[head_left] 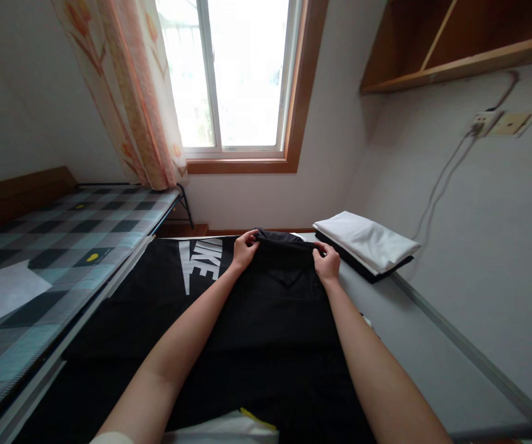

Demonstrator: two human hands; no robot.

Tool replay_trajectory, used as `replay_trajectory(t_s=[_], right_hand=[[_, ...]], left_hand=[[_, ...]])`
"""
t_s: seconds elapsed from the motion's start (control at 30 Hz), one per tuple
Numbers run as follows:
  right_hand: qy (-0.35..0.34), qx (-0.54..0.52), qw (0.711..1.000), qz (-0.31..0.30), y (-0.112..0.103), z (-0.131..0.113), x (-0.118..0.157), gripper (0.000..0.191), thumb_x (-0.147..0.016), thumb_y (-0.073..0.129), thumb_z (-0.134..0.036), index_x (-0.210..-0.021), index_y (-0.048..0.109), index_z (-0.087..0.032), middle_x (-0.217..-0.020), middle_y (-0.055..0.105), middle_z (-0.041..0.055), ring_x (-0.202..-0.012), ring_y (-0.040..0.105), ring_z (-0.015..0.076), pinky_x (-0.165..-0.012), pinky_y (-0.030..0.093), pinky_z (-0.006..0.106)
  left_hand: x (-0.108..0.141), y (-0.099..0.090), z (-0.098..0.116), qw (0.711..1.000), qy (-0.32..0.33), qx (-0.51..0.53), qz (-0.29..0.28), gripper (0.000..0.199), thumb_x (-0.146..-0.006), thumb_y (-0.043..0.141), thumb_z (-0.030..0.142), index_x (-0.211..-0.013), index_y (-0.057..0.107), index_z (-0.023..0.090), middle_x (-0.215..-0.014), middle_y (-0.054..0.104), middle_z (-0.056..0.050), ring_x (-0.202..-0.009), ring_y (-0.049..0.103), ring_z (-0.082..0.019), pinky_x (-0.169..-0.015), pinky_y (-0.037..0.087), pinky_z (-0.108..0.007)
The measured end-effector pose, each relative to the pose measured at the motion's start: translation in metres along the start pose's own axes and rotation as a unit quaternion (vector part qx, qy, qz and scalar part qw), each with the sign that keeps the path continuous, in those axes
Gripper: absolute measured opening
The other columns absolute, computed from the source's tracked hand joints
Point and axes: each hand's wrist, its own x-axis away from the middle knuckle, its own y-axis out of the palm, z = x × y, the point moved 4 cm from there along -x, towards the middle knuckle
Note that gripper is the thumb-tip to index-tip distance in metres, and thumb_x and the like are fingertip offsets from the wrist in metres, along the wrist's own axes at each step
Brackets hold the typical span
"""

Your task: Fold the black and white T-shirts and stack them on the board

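Black fabric garment (275, 327) is lying mostly spread, not yet folded, across a pale table (407, 336); a person's left hand (246, 250) and right hand (327, 264) are pinching its far end. A folded white-and-black cloth stack (368, 240), seemingly finished, is resting rightward.

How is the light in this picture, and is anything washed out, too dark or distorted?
Head view: the window is overexposed, so the outside is mostly washed out; head view: the black cloth is so dark that many folds barely show; head view: the left hand and right hand look fairly clear; head view: wide-angle distortion seems to slant the shelf.
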Motion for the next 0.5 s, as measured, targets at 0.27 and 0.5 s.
replay_trajectory(t_s=[0.27, 0.5], right_hand=[[0.004, -0.106, 0.994, 0.018, -0.001, 0.0, -0.004, 0.041, -0.076, 0.045, -0.025, -0.104, 0.071, -0.01, -0.105, 0.07, 0.0148, -0.092, 0.063, 0.024, -0.082, 0.048, 0.035], [0.035, 0.035, 0.998, 0.042, -0.007, -0.006, 0.004, 0.034, -0.078, 0.044, -0.022, -0.095, 0.072, -0.016, -0.1, 0.067, 0.0118, -0.092, 0.056, 0.0247, -0.089, 0.041, 0.039]], left_hand=[[0.003, -0.004, 0.008, 0.995, 0.021, -0.1, 0.01, 0.023, -0.079, 0.062, 0.012, -0.099, 0.073, 0.018, -0.091, 0.072, -0.003, -0.077, 0.064, -0.015, -0.08, 0.051, -0.028], [0.008, -0.004, 0.014, 0.984, 0.04, -0.172, 0.005, 0.022, -0.085, 0.057, 0.016, -0.1, 0.071, 0.022, -0.096, 0.069, -0.002, -0.087, 0.063, -0.017, -0.087, 0.047, -0.03]])
